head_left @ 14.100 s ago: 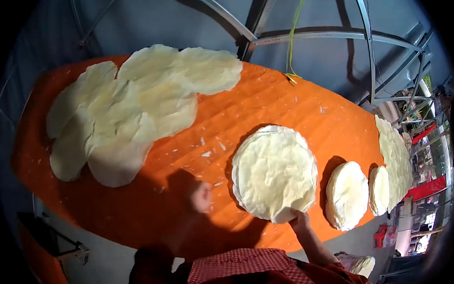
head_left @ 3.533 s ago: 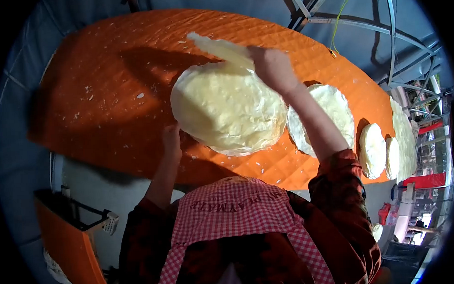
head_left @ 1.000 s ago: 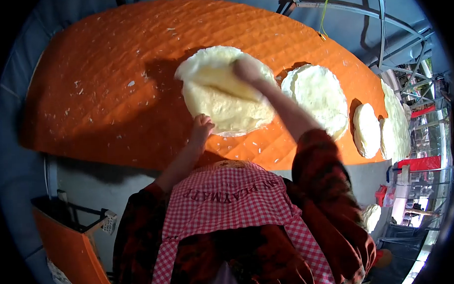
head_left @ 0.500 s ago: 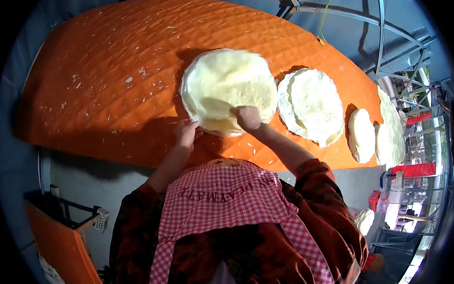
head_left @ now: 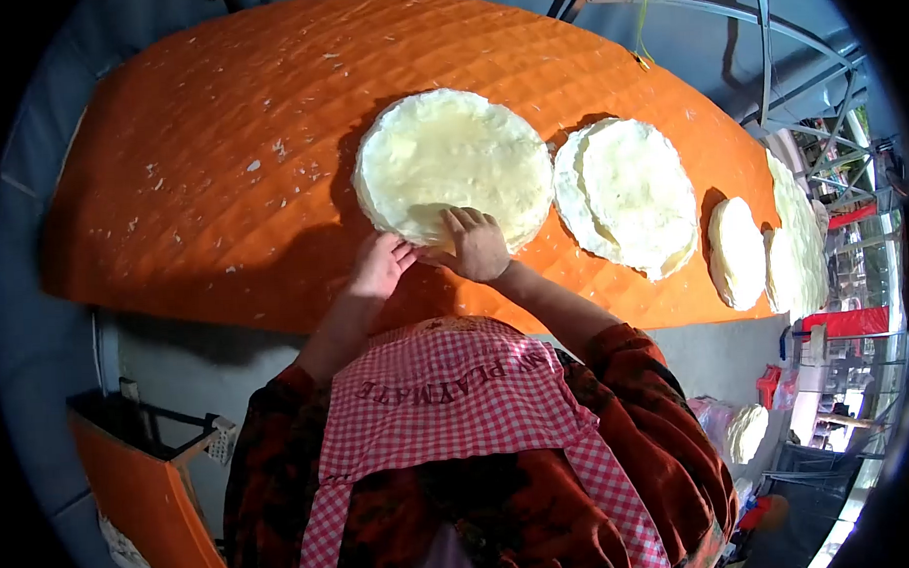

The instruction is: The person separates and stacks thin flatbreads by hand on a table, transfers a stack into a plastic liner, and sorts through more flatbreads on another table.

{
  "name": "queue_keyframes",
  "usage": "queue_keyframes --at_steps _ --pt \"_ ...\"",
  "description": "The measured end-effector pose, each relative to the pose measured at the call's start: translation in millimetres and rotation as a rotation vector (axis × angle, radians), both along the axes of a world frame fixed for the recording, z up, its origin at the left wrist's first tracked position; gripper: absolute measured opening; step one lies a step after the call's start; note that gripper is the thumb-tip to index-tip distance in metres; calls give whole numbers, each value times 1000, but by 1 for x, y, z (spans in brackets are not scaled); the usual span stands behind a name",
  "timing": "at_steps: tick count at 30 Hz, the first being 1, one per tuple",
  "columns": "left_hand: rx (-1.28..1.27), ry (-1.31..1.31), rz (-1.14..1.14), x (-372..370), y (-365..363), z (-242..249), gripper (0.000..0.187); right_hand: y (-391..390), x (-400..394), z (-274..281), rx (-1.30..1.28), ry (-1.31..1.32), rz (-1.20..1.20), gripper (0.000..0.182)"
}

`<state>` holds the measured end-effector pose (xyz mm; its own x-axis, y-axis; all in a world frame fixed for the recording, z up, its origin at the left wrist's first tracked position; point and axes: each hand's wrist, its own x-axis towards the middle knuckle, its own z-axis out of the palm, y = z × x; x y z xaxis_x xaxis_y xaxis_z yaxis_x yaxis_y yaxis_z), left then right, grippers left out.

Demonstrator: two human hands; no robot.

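A stack of pale, round, thin flatbreads (head_left: 450,164) lies in front of me on the orange quilted cloth (head_left: 209,122). My left hand (head_left: 380,265) is at the near left edge of the stack, its fingers close together against the rim; what they pinch, if anything, is too small to make out. My right hand (head_left: 478,245) rests on the near edge with its fingers spread flat over the top sheet and the thumb pointing to my left hand. Right of this stack lies a second pile of round sheets (head_left: 640,192), its upper part shifted off the lower.
Smaller-looking piles (head_left: 737,254) and a large pale heap (head_left: 798,242) lie at the table's right end. White flakes dot the cloth. An orange panel (head_left: 142,505) stands at lower left. Metal framework (head_left: 764,43) rises at upper right; a red item (head_left: 768,385) sits below right.
My right hand has opened from a fist to spread fingers and moved left, closer to my left hand. The top sheet, earlier lifted at its near edge, lies flatter. The view has shifted slightly.
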<state>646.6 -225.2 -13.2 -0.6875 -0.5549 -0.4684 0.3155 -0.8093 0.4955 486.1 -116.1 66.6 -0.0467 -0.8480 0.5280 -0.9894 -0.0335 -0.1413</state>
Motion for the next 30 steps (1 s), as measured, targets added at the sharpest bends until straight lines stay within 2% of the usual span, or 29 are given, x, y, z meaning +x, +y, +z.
queue_keyframes --at_steps 3,4,5,6,7,8,9,11,13,15,17,19,23,25,28,30 --pt "69 152 16 -11 2 17 24 -10 -18 -46 213 -169 -48 38" --pt "92 193 24 -14 3 25 25 -21 -35 -51 352 -108 -104 29" --pt "5 99 58 -15 2 31 25 -38 -56 -34 454 33 -178 16" --pt "-78 1 93 -13 0 37 24 -53 -73 20 519 -26 -216 13" --pt "-165 -97 127 -8 -3 38 24 -72 -106 36 461 -28 -290 17" --pt "-172 -90 201 2 -10 25 21 -72 -113 88 305 -35 -236 21" --pt "-153 -160 256 12 -9 32 17 -69 -112 132 288 45 -256 24" --pt "-13 -305 178 18 -7 24 13 -56 -102 175 209 115 -201 28" --pt "-4 -295 80 17 10 20 12 -38 -93 151 100 139 -115 27" --pt "-28 -298 45 9 23 14 14 -19 -79 93 78 163 -49 25" --pt "-79 -325 75 2 31 4 19 -6 -72 19 200 82 -17 28" --pt "0 -274 24 0 34 8 23 6 -69 -29 471 105 -34 25" --pt "141 -185 -4 -4 36 6 26 7 -71 -39 459 6 -70 14" --pt "164 -149 0 -5 38 3 27 0 -68 -16 401 21 -70 22" --pt "183 -157 14 -9 39 7 26 -3 -52 -4 392 39 -39 20" --pt "236 -180 54 -12 38 10 26 4 -41 -37 427 37 -26 18"
